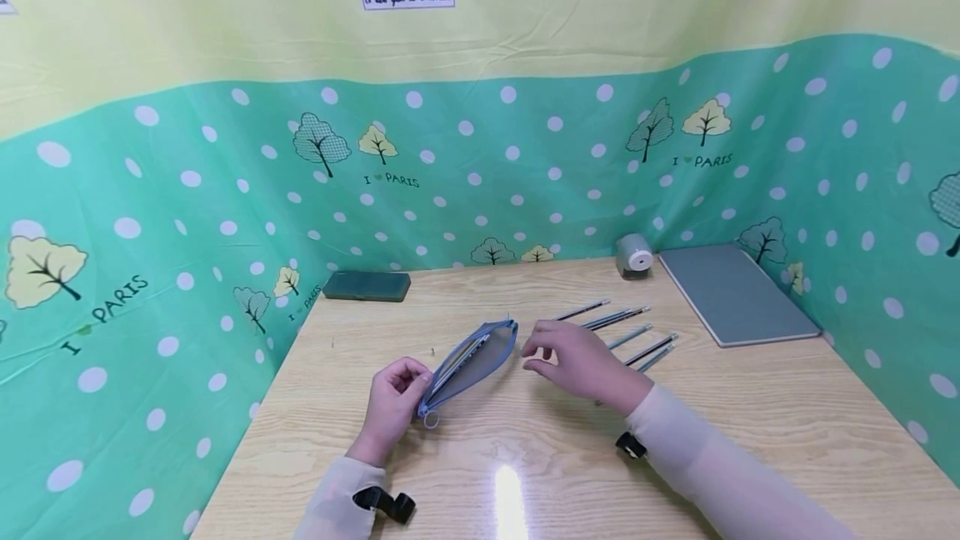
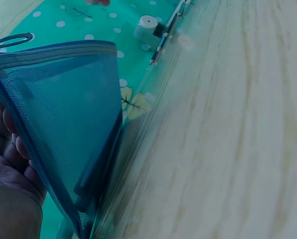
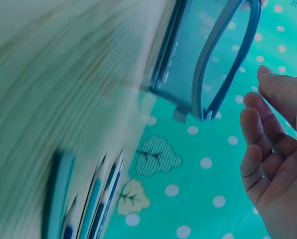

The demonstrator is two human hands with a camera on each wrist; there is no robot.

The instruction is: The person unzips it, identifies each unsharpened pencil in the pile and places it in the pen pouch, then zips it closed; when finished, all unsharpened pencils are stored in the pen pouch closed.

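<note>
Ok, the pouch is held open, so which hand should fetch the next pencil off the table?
Right. The right hand is empty, fingers relaxed, just beside the loose pencils. The left hand grips the zipper end of the mesh pouch, and probably needs to keep holding it.

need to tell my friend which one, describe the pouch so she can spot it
On the wooden desk, look to the middle front, left of the row of pencils. The pouch is blue mesh, zip open, its near end gripped by the left hand.

Blue mesh pencil pouch, unzipped and gaping, lying diagonally on the wooden desk, pencils just beside it
</note>
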